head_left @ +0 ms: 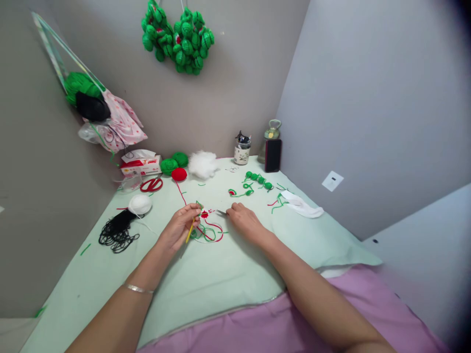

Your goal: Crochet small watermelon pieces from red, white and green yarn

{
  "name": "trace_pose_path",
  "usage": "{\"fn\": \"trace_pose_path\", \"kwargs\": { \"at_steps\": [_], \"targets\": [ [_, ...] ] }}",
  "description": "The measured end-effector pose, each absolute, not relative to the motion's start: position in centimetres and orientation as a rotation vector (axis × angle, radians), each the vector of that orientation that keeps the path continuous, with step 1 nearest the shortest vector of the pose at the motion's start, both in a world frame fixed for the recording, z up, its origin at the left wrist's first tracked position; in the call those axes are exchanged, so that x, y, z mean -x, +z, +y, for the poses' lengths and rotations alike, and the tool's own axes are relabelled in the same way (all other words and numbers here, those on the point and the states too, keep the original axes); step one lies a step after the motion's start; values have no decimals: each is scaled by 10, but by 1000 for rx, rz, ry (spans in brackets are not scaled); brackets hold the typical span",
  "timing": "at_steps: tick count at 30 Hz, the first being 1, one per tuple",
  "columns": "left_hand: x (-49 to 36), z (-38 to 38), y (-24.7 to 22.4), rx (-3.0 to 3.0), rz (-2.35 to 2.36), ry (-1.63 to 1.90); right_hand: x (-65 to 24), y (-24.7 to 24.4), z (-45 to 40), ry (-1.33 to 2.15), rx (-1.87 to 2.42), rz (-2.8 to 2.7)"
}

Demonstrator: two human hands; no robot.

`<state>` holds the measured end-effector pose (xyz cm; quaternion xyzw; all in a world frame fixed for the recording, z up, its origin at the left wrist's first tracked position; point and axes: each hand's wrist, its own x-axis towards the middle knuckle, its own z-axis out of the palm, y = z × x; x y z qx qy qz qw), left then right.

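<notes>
My left hand (pixel 184 223) is closed in a pinch on a small crochet piece (pixel 205 214) in red, white and green. A yellow crochet hook (pixel 190 231) slants down out of the same hand. Just to the right, my right hand (pixel 243 218) is closed around a thin, dark, pointed tool (pixel 221 212), its tip directed at the piece; the fingers hide the rest of it. Loose green and red yarn tails (pixel 209 234) lie curled on the table below the piece. One red strand runs back to a red yarn ball (pixel 179 174).
Green yarn balls (pixel 169 166), white stuffing (pixel 203 164), red scissors (pixel 151 185) and a tissue box (pixel 142 164) stand at the back left. White yarn (pixel 140 204) and black yarn (pixel 118 230) lie left. Finished green pieces (pixel 259 179), a phone (pixel 273 156) and a white cloth (pixel 303 205) are right.
</notes>
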<state>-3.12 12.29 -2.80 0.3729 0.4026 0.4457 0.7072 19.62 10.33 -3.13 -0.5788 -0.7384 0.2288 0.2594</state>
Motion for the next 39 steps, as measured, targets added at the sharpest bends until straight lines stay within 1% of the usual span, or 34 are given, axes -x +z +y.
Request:
{"fn": "trace_pose_path", "kwargs": {
  "at_steps": [4, 11, 13, 16, 20, 30, 39],
  "targets": [
    [31, 122, -24, -820, 866, 1003, -204, -24, 107, 714, 1542, -1868],
    [25, 115, -13, -834, 818, 1074, -206, -4, 97, 1324, 1212, -1836],
    [24, 113, -12, -847, 815, 1070, -204, -3, 94, 1439, 1160, -1836],
    [22, 112, -12, -868, 811, 1044, -201, -4, 93, 1513, 1129, -1820],
    [18, 109, -13, -880, 804, 1018, -198, -5, 93, 1464, 1124, -1793],
    [17, 109, -15, -850, 774, 1012, -193, -11, 91, 1114, 1143, -1876],
    [16, 109, -20, -859, 756, 951, -192, -20, 93, 933, 1182, -1944]
  ]
}}
